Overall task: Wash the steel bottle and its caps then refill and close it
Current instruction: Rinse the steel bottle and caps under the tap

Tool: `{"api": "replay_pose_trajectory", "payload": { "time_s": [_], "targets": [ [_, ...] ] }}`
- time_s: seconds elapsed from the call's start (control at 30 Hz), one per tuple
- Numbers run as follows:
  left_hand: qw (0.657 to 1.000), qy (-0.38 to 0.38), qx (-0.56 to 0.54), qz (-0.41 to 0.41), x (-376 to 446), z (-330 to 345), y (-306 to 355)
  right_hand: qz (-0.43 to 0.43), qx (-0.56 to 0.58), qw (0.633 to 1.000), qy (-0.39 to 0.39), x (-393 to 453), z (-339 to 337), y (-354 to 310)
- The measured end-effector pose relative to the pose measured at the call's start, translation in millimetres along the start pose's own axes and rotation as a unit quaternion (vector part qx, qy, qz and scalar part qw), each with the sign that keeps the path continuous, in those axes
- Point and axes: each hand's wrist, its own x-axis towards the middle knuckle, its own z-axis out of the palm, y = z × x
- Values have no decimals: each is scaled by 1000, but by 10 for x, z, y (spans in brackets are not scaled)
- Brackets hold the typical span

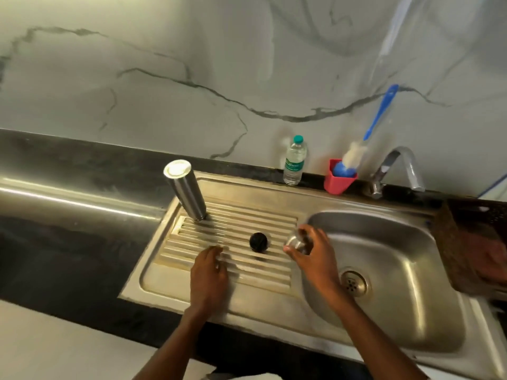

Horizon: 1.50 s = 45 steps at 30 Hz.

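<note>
The steel bottle stands upside down at the back left corner of the ribbed drainboard. A black inner cap sits on the ribs near the middle. My right hand grips a shiny steel outer cap at the drainboard's right edge, beside the sink basin. My left hand hovers over the front ribs with fingers loosely bent and holds nothing.
A small plastic water bottle and a red cup holding a blue-handled bottle brush stand on the back ledge. The tap arches over the basin. A dark basket sits at the right.
</note>
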Motion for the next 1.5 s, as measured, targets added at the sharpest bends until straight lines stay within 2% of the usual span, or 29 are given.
{"api": "replay_pose_trajectory", "payload": {
  "time_s": [0.13, 0.27, 0.37, 0.53, 0.8, 0.97, 1.03, 1.1, 1.2, 1.27, 1.33, 1.4, 1.43, 1.5],
  "targets": [
    [990, -83, 113, -33, 401, -203, -349, -72, -71, 994, -51, 214, 667, -558],
    [970, -153, 183, -50, 680, -267, -565, -78, -132, 983, -101, 482, 1327, -827],
    [960, -174, 219, -30, 657, -264, -672, -51, -167, 977, -122, 638, 1726, -852],
    [955, -181, 234, -20, 621, -242, -707, -54, -280, 952, -110, 816, 2118, -855],
    [953, -189, 235, -14, 617, -264, -708, -46, -338, 933, -116, 873, 2195, -845],
    [952, -190, 241, -7, 617, -253, -731, -17, -375, 927, -12, 614, 1780, -711],
    [952, -189, 239, -2, 615, -252, -733, 30, -400, 916, -30, 464, 1564, -582],
    [953, -190, 236, -1, 610, -261, -737, 82, -411, 904, -89, 349, 1420, -476],
    [953, -195, 231, 0, 601, -273, -727, 104, -382, 908, -134, 253, 1326, -352],
    [953, -203, 223, -3, 617, -299, -718, 93, -343, 928, -109, 233, 1273, -322],
    [959, -205, 198, -3, 597, -335, -696, 107, -265, 957, -47, 241, 1172, -308],
    [975, -173, 138, -8, 522, -371, -661, 150, -119, 981, 33, 244, 1038, -314],
    [984, -143, 107, -6, 467, -368, -604, 183, -26, 980, 69, 225, 932, -313],
    [995, -80, 65, 9, 336, -307, -449, 263, 164, 944, 113, 155, 701, -303]
  ]
}}
